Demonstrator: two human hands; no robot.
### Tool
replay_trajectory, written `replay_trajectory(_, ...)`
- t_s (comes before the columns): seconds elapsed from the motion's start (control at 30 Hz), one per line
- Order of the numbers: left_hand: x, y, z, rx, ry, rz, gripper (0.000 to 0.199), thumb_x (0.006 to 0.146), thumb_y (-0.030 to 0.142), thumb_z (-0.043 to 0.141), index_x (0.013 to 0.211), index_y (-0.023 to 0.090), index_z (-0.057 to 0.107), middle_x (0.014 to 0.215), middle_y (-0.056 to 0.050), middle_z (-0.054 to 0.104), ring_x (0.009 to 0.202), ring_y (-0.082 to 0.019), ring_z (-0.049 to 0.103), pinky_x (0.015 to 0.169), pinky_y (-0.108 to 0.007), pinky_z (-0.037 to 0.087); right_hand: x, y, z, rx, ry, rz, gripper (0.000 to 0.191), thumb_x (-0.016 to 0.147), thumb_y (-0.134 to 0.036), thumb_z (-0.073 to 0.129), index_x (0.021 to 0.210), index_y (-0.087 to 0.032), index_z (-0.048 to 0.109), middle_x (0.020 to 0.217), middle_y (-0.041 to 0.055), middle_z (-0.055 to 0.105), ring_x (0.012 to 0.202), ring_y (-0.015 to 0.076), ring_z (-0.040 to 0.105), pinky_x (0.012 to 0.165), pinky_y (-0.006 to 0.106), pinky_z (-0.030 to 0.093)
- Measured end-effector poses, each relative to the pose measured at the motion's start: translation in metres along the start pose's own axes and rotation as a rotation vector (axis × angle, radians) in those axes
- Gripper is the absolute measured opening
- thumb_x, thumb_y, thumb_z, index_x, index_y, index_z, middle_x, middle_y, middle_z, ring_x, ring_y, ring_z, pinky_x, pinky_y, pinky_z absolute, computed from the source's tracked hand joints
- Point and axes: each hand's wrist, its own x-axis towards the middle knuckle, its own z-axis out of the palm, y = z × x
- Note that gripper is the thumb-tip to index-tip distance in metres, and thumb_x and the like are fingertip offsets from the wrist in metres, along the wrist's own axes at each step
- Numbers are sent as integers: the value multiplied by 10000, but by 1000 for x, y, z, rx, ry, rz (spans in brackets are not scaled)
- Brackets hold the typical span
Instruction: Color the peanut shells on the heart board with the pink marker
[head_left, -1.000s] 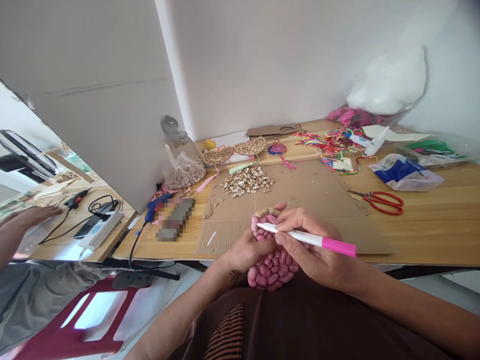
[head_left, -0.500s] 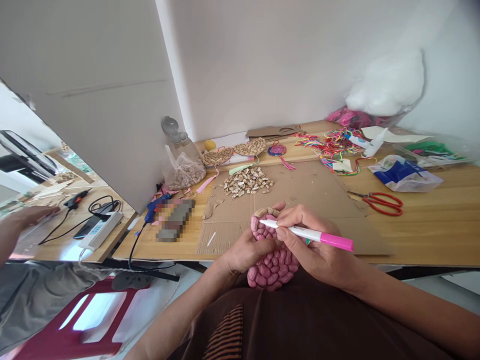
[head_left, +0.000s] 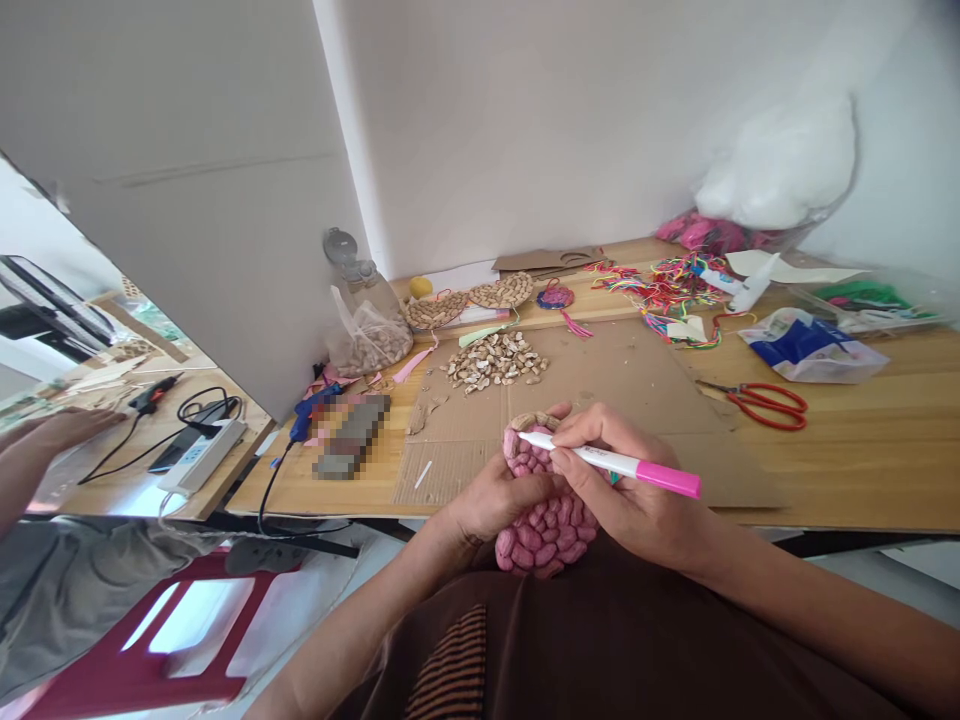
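My left hand point(head_left: 499, 505) is closed around a peanut-shell ornament point(head_left: 544, 535), thumb across its middle. Most of its shells are pink, while a few along the top edge are still plain tan. In my right hand point(head_left: 626, 480) is a white marker point(head_left: 611, 461) with a pink end, held like a pen. The marker's tip meets the shells at the ornament's upper left. Behind the hands, a pile of loose peanut shells point(head_left: 495, 362) lies on a cardboard sheet point(head_left: 600, 375).
Red-handled scissors point(head_left: 769, 403) and a blue-white packet point(head_left: 814, 348) lie at right, coloured cords point(head_left: 675, 285) behind. At left are a blue glue gun point(head_left: 307, 412), a bag of peanuts point(head_left: 371, 335) and a power strip point(head_left: 202, 460). Another person's hand point(head_left: 71, 430) rests beyond the partition.
The marker has shifted slightly left and up along the ornament's top edge. My left hand keeps its hold. The other person's hand at far left has moved a little.
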Motion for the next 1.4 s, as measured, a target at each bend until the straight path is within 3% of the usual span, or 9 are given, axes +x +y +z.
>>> replay_trajectory(0.23,0,0,1,-1,-30,11,682,703,248,848,1332,249,582,1154,-77,712,1097,-306,664,1014,-442,480,-6,1,0,0,1,-31,87,948,-144,581,965,-226,609,861,14,651,864,169,667,984,415,500)
replay_trajectory(0.37,3,-6,-4,6,-62,67,736,737,235,817,1416,267,534,1292,-87,662,1209,-314,606,1058,-436,454,-10,6,2,-25,-38,4,78,940,-157,606,984,-220,615,912,35,649,902,183,658,862,374,524)
replay_trajectory(0.73,3,-9,-9,31,-118,98,700,814,264,751,1462,271,486,1416,-93,584,1335,-315,516,1152,-456,369,-9,5,2,-27,-35,-29,75,938,-139,598,961,-210,604,908,38,646,898,174,650,881,374,519)
replay_trajectory(1.0,3,-9,-6,11,-79,88,711,779,258,778,1440,258,515,1342,-97,638,1309,-319,540,1139,-470,382,-10,6,3,-28,-25,-17,81,939,-151,602,983,-218,613,907,35,642,903,180,644,911,393,510)
replay_trajectory(1.17,4,-9,-6,2,-86,116,709,731,236,820,1390,247,557,1412,-105,593,1344,-329,507,1156,-467,360,-13,8,3,-55,-98,-3,68,935,-159,607,955,-223,608,925,36,640,928,187,638,865,365,501)
replay_trajectory(1.3,5,-10,-8,5,-83,96,686,730,244,823,1368,248,571,1441,-106,569,1363,-339,486,1162,-482,348,-14,9,3,-55,-58,-10,91,939,-157,605,999,-225,609,923,30,631,929,181,629,890,366,496)
replay_trajectory(1.4,5,-10,-7,1,-93,97,693,744,259,811,1386,241,551,1415,-114,590,1366,-337,484,1159,-489,348,-14,9,4,-62,-99,3,79,936,-157,606,982,-222,608,933,35,631,922,181,628,858,357,499)
